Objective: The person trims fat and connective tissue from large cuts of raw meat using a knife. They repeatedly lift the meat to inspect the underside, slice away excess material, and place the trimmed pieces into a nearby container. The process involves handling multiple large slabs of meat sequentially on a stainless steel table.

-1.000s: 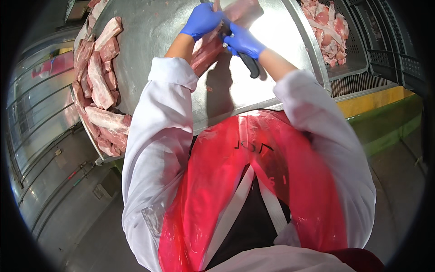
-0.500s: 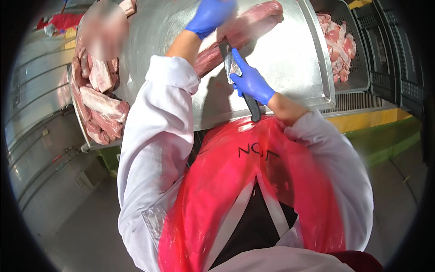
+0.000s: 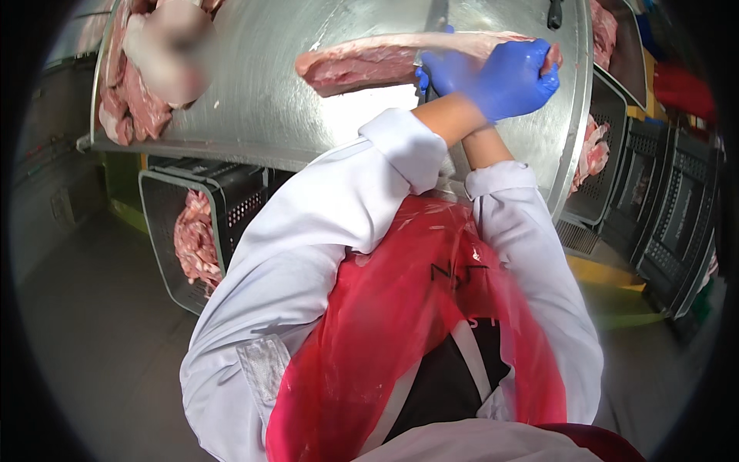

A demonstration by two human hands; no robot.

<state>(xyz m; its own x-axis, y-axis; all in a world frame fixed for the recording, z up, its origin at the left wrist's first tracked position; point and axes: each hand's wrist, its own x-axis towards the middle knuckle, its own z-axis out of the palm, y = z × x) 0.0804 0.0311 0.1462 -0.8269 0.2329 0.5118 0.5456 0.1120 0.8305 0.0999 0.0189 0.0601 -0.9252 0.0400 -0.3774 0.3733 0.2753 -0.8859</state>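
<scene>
A long piece of raw meat (image 3: 358,68), pale with fat along its far side, lies crosswise on the steel table (image 3: 254,115). My left hand (image 3: 517,83), in a blue glove, is closed around its right end. The left forearm crosses over my right wrist. My right hand (image 3: 449,71), also blue-gloved, is closed on a knife (image 3: 437,17) at the meat's near side. Its blurred blade points away from me beyond the meat, and most of the grip is hidden by the hand.
Several cuts of meat (image 3: 138,96) are heaped at the table's left end. Below them stands a dark crate (image 3: 223,204) with trimmings. To the right are another crate of meat (image 3: 593,158) and stacked black crates (image 3: 670,208). A black handle (image 3: 554,14) lies at the table's far right.
The meat has turned from slanting to nearly crosswise. My left hand has moved right to its right end, crossing my right arm. The knife has moved to the meat, and the view has shifted.
</scene>
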